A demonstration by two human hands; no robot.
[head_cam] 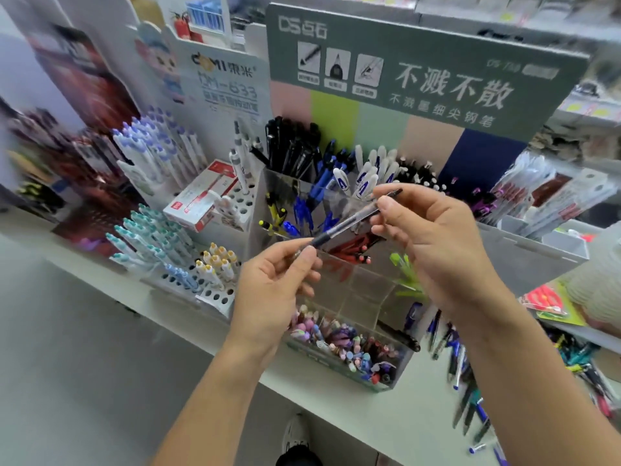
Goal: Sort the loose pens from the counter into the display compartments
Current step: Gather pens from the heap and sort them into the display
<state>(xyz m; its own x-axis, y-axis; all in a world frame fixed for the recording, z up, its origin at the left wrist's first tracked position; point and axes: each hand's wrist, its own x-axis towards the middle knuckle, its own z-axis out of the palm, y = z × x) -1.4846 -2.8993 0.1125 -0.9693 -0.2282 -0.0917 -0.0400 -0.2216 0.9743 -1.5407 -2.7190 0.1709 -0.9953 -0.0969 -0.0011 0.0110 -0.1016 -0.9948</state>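
Both of my hands hold one clear-barrelled pen (pixel 349 220) with a dark grip, slanted above the clear acrylic display (pixel 366 284). My left hand (pixel 279 280) pinches its lower grip end. My right hand (pixel 433 237) pinches the upper end near the black cap. The display's compartments hold black, blue, white-capped, red and green pens. Several loose pens (pixel 453 351) lie on the white counter (pixel 336 412) to the right of the display.
A tub of small pastel items (pixel 346 351) stands at the display's front. White peg racks with teal and yellow-capped pens (pixel 174 250) and a red-and-white box (pixel 201 196) stand at left. Packaged pens (pixel 537 196) fill a grey tray at right. A shoe (pixel 295 435) shows below the counter edge.
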